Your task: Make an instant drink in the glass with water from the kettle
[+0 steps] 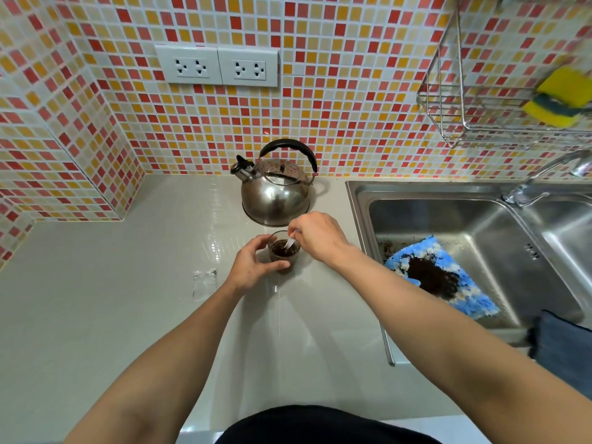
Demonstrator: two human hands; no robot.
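Wall tiles: small-square mosaic in red, orange, yellow and cream with white grout. Sockets: white. Countertop: pale grey, glossy. Kettle: polished silver with black handle and black spout cap. Glass: clear, contents dark brown. Spoon: white. Sachet: transparent. Sink: brushed steel. Cloth in the sink: blue and white mottled, bearing a dark brown patch. Sponge in the wire rack: yellow with a dark green layer.

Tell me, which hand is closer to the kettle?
Right. The right hand hovers just before the kettle, stirring; the left hand grips the glass farther away.
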